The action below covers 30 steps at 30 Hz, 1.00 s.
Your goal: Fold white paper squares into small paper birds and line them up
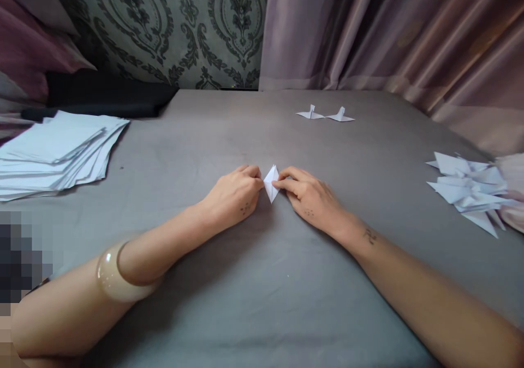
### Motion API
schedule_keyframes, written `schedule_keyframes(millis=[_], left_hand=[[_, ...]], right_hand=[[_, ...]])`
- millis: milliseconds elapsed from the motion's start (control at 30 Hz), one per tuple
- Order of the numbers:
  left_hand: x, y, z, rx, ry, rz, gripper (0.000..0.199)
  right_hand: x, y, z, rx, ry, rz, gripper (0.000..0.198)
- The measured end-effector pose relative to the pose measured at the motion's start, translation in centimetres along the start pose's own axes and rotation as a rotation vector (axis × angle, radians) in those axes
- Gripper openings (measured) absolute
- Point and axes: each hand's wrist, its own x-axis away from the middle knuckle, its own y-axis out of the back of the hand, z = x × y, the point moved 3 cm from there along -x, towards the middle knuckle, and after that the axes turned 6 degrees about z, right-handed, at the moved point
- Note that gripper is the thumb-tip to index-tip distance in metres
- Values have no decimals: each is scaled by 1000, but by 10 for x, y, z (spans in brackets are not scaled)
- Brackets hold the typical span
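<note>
The folded white paper (272,184), a small diamond with its points facing far and near, is centred in the scene between the hands. The left hand (242,189) pinches its left corner; the right hand (308,196) grips its right edge between thumb and fingers. The hands do not touch each other. The order of the layers under the fingertips cannot be made out at this size.

Risks, as judged: unequal pull from the two sides could skew the centre crease. Excess pressure at a corner could crush the narrow points or tear a fold. A loosened grip could let the layers spring apart. The soft-looking surface may give under pressing and leave creases blunt.

The work surface is a grey cloth (262,302), slightly rumpled at the near side. Two folded paper birds (341,115) stand at the far side, right of centre, wingtips nearly meeting. A pile of folded paper pieces (466,185) lies at the right; a stack of white sheets (61,144) lies at the left, with a black cloth (110,92) beyond. Patterned wallpaper (188,24) and mauve curtains (311,29) close off the far side.
</note>
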Motion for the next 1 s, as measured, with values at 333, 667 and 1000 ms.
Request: schedule_keyframes(millis=[333, 667, 1000], left_hand=[[-5, -11, 10, 75, -106, -230, 38], [-4, -7, -1, -31, -64, -127, 35], [-10, -14, -2, 33, -11, -228, 34]], right_hand=[[0, -1, -2, -32, 1, -6, 35], [10, 6, -7, -19, -79, -59, 36], [5, 0, -8, -352, -136, -122, 33]])
